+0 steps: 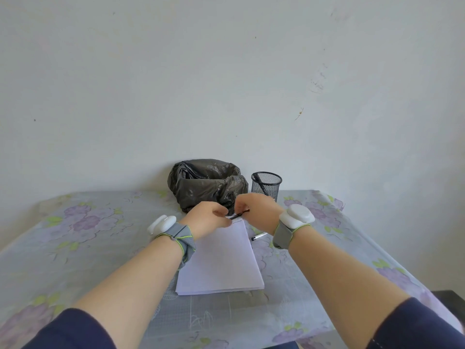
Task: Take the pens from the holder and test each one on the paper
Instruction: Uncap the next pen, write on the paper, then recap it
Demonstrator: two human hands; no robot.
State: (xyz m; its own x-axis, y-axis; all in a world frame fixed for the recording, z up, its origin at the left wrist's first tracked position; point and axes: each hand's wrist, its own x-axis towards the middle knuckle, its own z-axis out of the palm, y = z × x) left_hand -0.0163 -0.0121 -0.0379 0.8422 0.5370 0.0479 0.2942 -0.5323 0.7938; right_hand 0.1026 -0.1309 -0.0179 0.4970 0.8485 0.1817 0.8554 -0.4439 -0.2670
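Head view, looking down over two bare forearms reaching across a table draped in a thin cloth [83,222] printed with purple flowers and pale green leaves. Left hand [206,219] and right hand [254,210] meeting above the far edge of a flat stack of smooth white paper [221,263], both curled closed around one slim black pen [240,214], fingers pinching it from either end; motion blur hiding which part each hand is gripping. Pen hovering just over the paper's top edge, tilted up toward the right.

Lying just beside the paper's right edge, a second pen [259,236], pale-barrelled with a dark tip, resting on the cloth. Standing behind the right hand, one round black wire-mesh pen holder [266,185], with one dark pen leaning inside it. Sitting just left of the holder, one bin lined with a crinkled, glossy black plastic bag [208,183], pushed against a plain matte white wall [226,84].

Wrapping each wrist, a grey fabric band edged in lime green, each carrying a smooth white rounded plastic device [298,215]: two bands, two devices. Showing at the bottom corners, two dark navy sleeves [70,331] pushed up.
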